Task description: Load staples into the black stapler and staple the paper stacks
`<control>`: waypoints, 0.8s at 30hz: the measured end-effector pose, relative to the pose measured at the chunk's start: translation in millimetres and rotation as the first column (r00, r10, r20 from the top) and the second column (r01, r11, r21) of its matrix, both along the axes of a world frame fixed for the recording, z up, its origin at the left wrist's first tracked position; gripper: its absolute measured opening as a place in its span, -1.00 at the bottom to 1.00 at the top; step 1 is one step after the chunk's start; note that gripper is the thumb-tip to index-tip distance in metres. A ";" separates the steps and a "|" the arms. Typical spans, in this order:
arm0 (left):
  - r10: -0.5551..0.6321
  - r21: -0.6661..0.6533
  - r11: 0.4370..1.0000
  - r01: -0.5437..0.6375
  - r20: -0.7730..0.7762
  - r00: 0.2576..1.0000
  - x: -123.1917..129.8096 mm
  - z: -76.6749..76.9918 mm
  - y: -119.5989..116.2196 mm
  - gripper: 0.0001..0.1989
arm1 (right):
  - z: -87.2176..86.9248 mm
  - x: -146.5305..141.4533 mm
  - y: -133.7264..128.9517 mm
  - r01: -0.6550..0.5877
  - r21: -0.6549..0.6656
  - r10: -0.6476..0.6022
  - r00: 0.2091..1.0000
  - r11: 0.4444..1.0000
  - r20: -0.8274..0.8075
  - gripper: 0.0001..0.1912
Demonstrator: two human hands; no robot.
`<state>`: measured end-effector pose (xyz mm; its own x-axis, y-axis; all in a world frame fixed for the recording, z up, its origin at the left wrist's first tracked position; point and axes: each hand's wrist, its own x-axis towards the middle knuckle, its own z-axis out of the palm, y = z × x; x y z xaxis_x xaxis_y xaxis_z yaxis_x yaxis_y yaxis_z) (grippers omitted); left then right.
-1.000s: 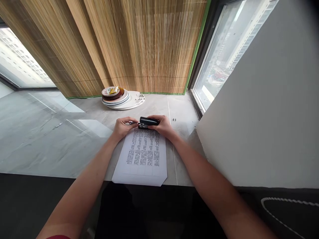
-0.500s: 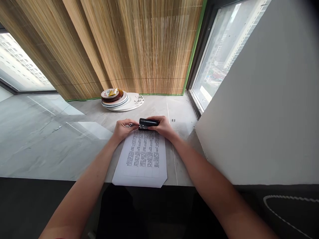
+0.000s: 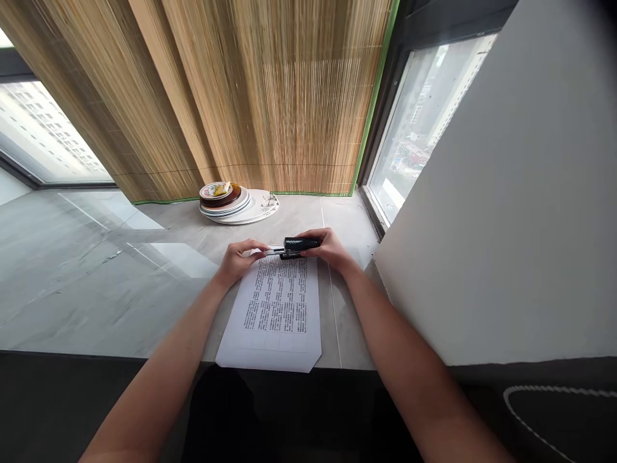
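My right hand is wrapped round a black stapler above the top edge of a printed sheet of paper. Its upper and lower halves stand slightly apart. My left hand is closed in a pinch on a slim metal rail that sticks out of the stapler's left end. The rail bridges the space between both hands. Whether staples lie in it is too small to tell. The sheet, with cut lower corners, lies on the grey marbled sill between my forearms.
A stack of plates, topped by a small yellow packet, stands beyond my left hand. Behind hangs a bamboo blind with a green edge. A white wall closes off the right; windows show on both sides. A white rope hangs lower right.
My right hand has moved right with the stapler, away from my left hand. More of the metal rail now shows between them. The view has tilted up a little.
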<state>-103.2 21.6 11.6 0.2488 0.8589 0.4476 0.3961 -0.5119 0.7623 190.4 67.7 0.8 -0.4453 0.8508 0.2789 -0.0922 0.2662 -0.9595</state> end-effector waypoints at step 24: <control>0.128 0.140 0.989 -0.042 -0.692 0.710 22.8 -18.5 -24.9 -0.68 | -2.0 -2.9 -1.5 0.585 0.282 -0.630 0.769 0.761 0.104 -0.64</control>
<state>-80.4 -3.2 -6.9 0.4553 0.8501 0.2646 0.8384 -0.5094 0.1939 187.5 66.2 -1.2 0.0835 0.8842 0.4595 0.3308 0.4104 -0.8498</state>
